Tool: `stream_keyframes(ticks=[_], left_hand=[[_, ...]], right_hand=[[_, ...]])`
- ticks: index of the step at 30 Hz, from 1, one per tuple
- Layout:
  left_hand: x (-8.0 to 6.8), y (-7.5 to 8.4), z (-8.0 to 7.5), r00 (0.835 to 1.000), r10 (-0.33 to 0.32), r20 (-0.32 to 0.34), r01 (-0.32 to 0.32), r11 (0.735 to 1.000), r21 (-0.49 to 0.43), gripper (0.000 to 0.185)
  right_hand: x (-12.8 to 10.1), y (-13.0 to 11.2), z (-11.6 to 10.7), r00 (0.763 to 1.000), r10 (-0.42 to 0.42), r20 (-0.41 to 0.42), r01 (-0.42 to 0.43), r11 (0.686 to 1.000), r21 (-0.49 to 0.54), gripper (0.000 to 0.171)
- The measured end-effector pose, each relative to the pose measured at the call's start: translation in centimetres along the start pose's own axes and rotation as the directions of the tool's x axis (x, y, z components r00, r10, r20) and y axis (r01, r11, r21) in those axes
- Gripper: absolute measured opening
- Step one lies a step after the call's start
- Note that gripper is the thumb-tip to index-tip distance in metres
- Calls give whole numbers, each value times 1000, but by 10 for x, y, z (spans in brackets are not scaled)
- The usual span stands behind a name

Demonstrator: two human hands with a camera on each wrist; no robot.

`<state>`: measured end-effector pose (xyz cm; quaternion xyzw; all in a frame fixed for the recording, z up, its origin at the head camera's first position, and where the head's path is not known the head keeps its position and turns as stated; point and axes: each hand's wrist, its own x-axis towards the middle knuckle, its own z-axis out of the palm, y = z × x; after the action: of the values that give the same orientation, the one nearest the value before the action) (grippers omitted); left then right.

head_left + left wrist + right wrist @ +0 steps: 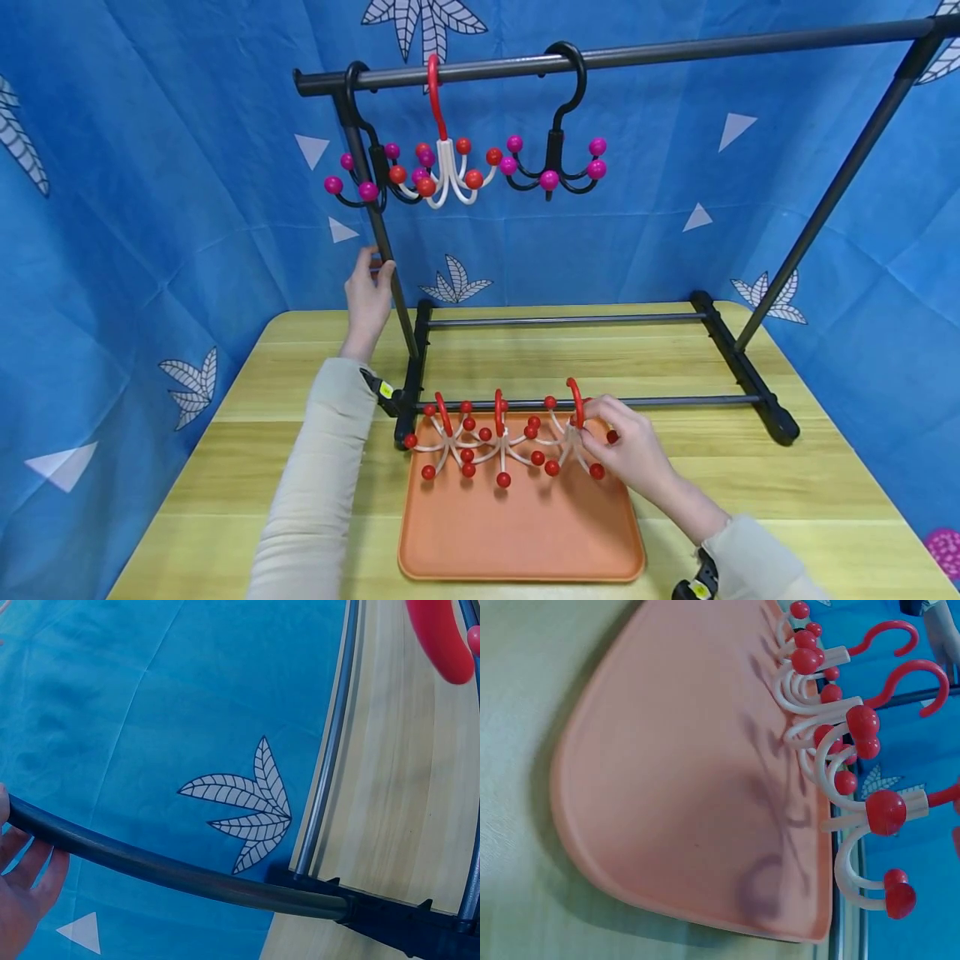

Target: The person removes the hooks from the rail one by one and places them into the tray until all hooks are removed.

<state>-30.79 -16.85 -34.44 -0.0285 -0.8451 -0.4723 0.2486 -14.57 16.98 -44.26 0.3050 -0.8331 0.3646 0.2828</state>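
With its fingers round the left post of a black garment rack, my left hand holds on below the top rail; the left wrist view shows the fingers against the same post. Low over the orange tray, my right hand pinches a white claw hanger with red balls, close to its red hook. Two matching hangers, a middle one and a left one, stand at the tray's far side, hooks up.
From the top rail hang a black hanger with pink balls, a white and red hanger, and another black hanger by the left post. The rack's feet and lower bars rest on the wooden table.
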Motion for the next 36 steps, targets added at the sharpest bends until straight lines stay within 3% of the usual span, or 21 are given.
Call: stream_keyframes(ticks=[15,23,30,36], left_hand=[[0,-2,-1,1000,9,5,-9,1000,11,31],[-1,-2,-1,1000,20,5,-20,1000,1,31],[-1,-2,-1,1000,20,2,-20,1000,0,32],[-1,-1,0,1000,10,4,-10,1000,-4,32]], right_hand=[[-9,11,16,994,-61,88,58,998,38,25],[-15,17,18,998,23,58,-27,996,79,30],[-8,23,12,993,-18,116,18,1000,5,29],[24,30,-9,990,-10,140,26,993,-112,26]])
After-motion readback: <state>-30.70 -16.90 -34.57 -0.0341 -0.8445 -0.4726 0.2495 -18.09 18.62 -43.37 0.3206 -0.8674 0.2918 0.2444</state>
